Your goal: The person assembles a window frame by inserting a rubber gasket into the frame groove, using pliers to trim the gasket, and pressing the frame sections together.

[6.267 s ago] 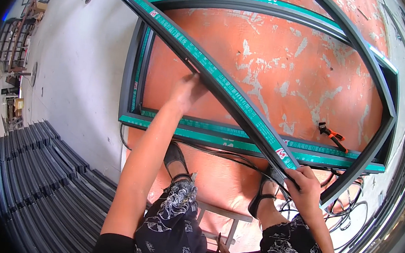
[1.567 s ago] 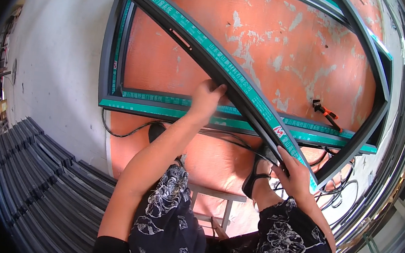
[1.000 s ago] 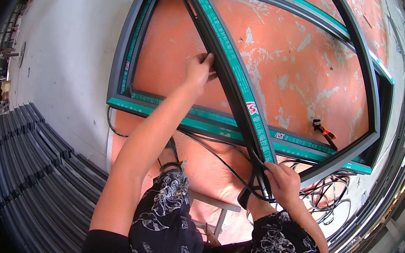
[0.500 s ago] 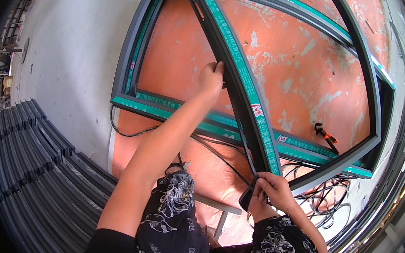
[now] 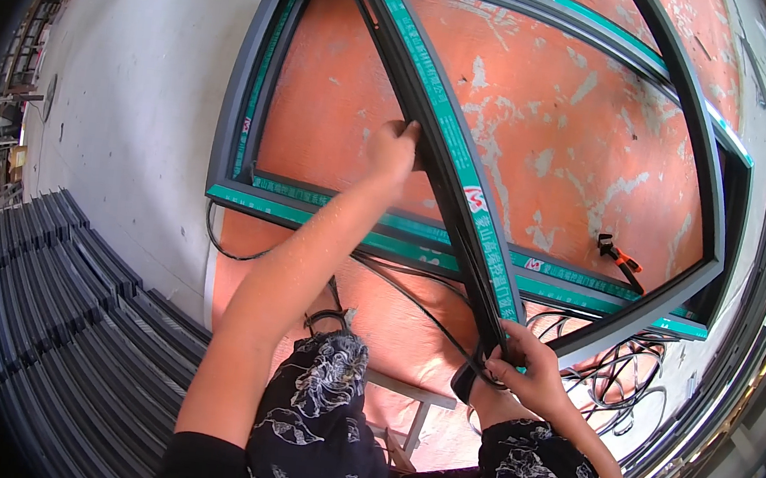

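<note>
A dark grey window frame [image 5: 454, 144] with green protective film slants over a larger frame. My left hand [image 5: 395, 154] is closed around the left edge of its slanting bar, about midway along, with some fingertips hidden behind the bar. At the bar's near end, by the corner, my right hand [image 5: 528, 371] pinches with thumb and fingers. A thin black strip [image 5: 422, 310] runs from the left into that pinch, partly covered by the fingers. Beneath lies the larger grey frame [image 5: 330, 210], also with green film, on a worn orange surface [image 5: 351, 96].
Orange-handled pliers [image 5: 622, 260] lie by the larger frame's near bar at the right. Coiled black strips [image 5: 620, 381] rest below them. Long dark profiles [image 5: 75, 328] are stacked at the lower left. A small stool [image 5: 409, 388] stands between my knees.
The slanting bar's near end has shifted slightly left. My right hand has turned a little at the corner, and my left hand has moved slightly left with the bar.
</note>
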### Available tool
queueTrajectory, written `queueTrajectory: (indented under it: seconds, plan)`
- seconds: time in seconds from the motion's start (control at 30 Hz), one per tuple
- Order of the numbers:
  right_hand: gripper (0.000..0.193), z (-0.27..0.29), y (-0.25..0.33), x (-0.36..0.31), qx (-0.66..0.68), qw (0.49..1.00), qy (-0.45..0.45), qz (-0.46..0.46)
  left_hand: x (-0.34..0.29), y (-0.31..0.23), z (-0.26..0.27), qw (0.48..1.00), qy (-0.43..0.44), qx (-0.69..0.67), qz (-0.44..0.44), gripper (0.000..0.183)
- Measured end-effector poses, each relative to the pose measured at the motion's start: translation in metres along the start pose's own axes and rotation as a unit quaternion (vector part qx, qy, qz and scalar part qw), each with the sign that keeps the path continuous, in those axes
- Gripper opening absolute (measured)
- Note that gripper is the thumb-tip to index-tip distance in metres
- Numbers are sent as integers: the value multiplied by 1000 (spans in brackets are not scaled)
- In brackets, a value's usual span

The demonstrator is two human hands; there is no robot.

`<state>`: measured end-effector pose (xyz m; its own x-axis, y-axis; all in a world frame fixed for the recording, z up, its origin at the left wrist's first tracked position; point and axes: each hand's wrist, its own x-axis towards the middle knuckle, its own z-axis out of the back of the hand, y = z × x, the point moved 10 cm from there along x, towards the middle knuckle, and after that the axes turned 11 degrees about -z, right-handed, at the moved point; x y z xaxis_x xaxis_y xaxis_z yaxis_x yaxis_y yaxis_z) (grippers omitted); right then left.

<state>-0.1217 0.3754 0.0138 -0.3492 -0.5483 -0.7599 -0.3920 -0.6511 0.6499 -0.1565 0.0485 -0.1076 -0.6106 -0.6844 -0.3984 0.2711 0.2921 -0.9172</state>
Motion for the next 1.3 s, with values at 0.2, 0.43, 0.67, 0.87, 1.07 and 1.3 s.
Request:
queueTrajectory:
  seconds: [0.2, 0.43, 0.67, 0.87, 1.07, 1.3]
  plan:
    - [35, 22, -4, -10, -16, 993, -98, 65, 0, -28, -4, 993, 97, 14, 60, 31]
    - [26, 22, 43, -22, -108, 974, -96, 176, 8, -35, -6, 973, 138, -154, 106, 31]
    - [23, 16, 55, -26, -132, 970, -85, 187, 15, -39, 2, 996, 55, -72, 27, 29]
    - [24, 19, 51, -28, -128, 967, -97, 198, -24, -31, -4, 996, 47, -64, 46, 29]
    - [25, 20, 55, -28, -126, 964, -122, 199, -49, -21, -19, 989, 45, -97, 107, 30]
    - [33, 5, 126, -21, -179, 899, -187, 353, 45, -42, 0, 998, -4, -51, 30, 38]
